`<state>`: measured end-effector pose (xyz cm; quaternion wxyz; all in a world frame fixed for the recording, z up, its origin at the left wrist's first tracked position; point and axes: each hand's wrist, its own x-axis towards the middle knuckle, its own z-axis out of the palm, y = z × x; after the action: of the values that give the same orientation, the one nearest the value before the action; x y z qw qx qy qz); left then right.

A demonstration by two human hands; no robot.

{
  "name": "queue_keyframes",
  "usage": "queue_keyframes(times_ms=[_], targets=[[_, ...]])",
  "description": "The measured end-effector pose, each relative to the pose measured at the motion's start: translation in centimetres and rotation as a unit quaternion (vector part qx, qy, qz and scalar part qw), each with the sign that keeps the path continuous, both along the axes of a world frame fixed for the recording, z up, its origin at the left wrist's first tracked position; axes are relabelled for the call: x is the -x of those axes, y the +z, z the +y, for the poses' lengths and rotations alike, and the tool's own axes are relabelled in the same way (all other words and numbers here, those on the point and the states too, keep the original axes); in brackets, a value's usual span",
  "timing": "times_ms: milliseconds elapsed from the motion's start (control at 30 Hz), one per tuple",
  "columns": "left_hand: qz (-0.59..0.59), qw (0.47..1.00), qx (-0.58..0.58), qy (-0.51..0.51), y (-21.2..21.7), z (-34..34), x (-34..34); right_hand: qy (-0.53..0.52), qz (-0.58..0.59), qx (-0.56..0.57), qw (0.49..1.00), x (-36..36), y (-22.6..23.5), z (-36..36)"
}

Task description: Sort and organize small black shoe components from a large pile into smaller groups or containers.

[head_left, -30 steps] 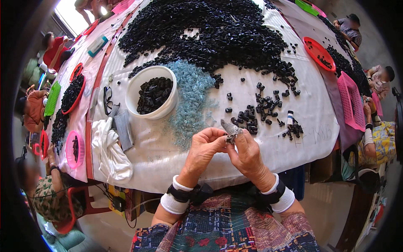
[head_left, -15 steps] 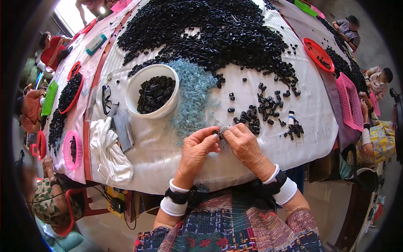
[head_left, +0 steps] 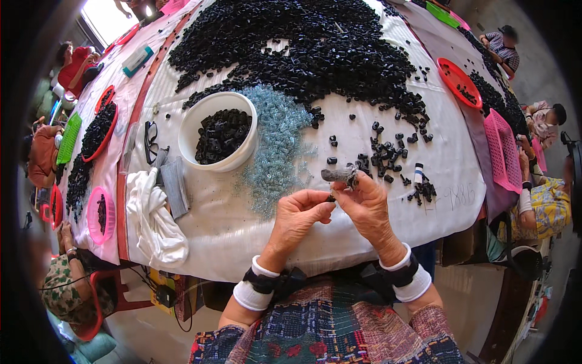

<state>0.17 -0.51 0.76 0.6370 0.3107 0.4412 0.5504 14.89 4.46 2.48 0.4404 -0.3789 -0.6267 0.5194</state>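
Observation:
My left hand point(head_left: 300, 215) is closed, thumb and index finger pinching a small black piece point(head_left: 330, 198) near the front middle of the table. Close beside it, my right hand point(head_left: 367, 209) is bent with its thumb tip near that piece. A grey, rough, tube-like piece point(head_left: 339, 175) sticks out leftward at its index finger; I cannot tell whether it is worn or held. Beyond my hands lie loose black plastic parts point(head_left: 388, 155) and a heap of small clear bluish pieces point(head_left: 273, 145). A white tub point(head_left: 189, 130) at the left holds more black parts.
A huge pile of black parts point(head_left: 291, 54) covers the far table. At the left lie white cloth gloves point(head_left: 154, 218), a grey cloth point(head_left: 176, 188) and glasses point(head_left: 151, 142). A small white bottle point(head_left: 419, 173) stands right. Several people sit along side tables with red trays point(head_left: 459, 82) and pink baskets point(head_left: 502, 151).
My right hand has lifted and turned, bringing the grey tube-like piece into plain sight. My left hand has moved slightly right and down.

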Motion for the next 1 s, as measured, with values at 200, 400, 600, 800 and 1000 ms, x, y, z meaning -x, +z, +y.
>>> queue_keyframes(times_ms=[200,400,600,800,1000], targets=[[0.0,1.0,-0.019,0.008,-0.7,0.2,-0.4,-0.008,0.047,0.028,0.998,-0.3,-0.6,-0.5],[0.017,0.999,-0.031,0.008,-0.8,0.3,-0.7,-0.046,-0.125,-0.191,0.973,-0.9,-0.5,-0.5],[0.021,1.0,-0.006,0.002,-0.8,0.3,-0.6,-0.055,-0.137,-0.224,0.963,-1.0,-0.2,-0.5],[0.023,1.0,0.0,-0.006,-0.9,0.3,-0.4,-0.095,-0.178,-0.24,0.949,-2.5,0.2,-0.3],[-0.031,0.999,0.007,0.027,-1.2,0.4,-0.4,-0.18,-0.116,-0.166,0.963,-4.0,-0.7,1.4]])
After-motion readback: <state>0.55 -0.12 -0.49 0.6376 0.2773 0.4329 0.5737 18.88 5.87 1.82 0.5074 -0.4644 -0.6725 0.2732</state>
